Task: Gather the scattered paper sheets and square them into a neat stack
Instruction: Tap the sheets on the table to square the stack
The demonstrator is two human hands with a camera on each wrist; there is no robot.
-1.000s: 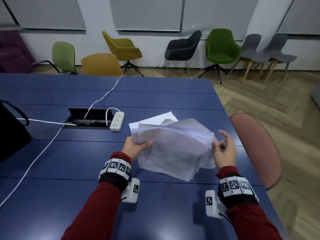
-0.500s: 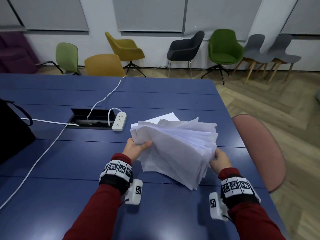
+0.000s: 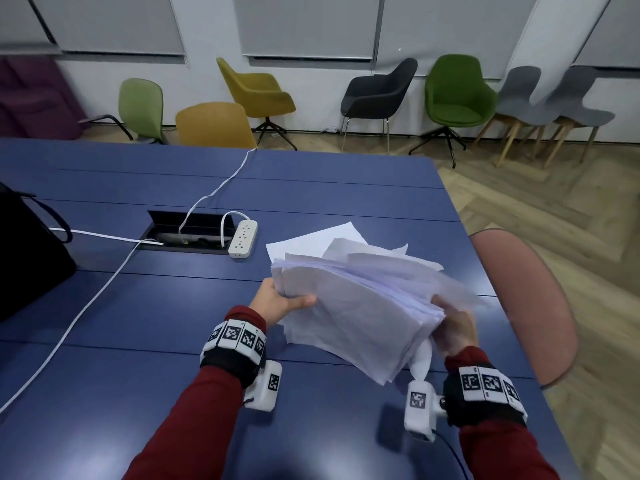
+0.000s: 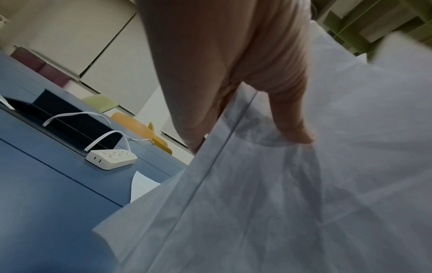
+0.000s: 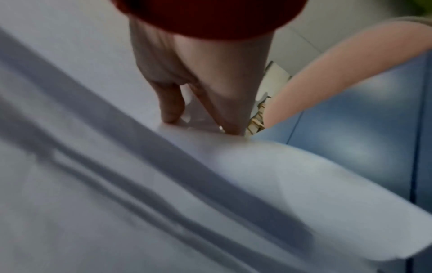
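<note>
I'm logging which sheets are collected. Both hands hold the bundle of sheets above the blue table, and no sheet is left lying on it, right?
Not quite. The left hand and right hand do hold the bundle of sheets above the blue table, but one loose sheet lies on it behind the bundle; the head view shows this.

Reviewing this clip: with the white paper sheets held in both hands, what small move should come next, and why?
Probably tap the bundle of white paper sheets edge-down on the blue table. The left hand and right hand grip opposite sides, yet the edges are fanned and uneven.
</note>
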